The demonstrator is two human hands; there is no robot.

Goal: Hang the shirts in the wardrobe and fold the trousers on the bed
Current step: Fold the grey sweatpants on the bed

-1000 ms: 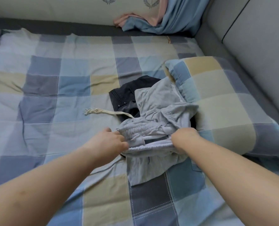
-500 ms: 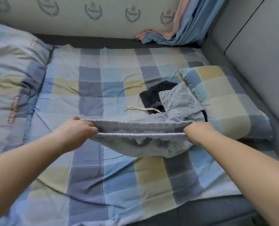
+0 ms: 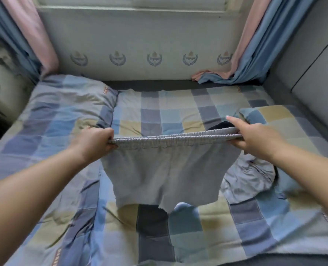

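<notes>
The grey shorts (image 3: 161, 173) hang in the air over the checked bed cover (image 3: 178, 240), waistband stretched level from nine to three o'clock, legs dropping toward six. The left hand (image 3: 94, 144) grips the nine o'clock end with curled fingers; the right hand (image 3: 255, 137) pinches the three o'clock end, forefinger straight. Both hands sit equally near. At four o'clock lies another grey garment (image 3: 249, 177) beside a pillow (image 3: 286, 129).

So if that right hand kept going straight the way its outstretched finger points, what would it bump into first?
Probably the checked bedspread beyond the hand. The right hand, gripping the grey elastic-waisted shorts, points its index finger up-left across the bed; nothing else shows in that line, though depth is hard to judge.
</notes>
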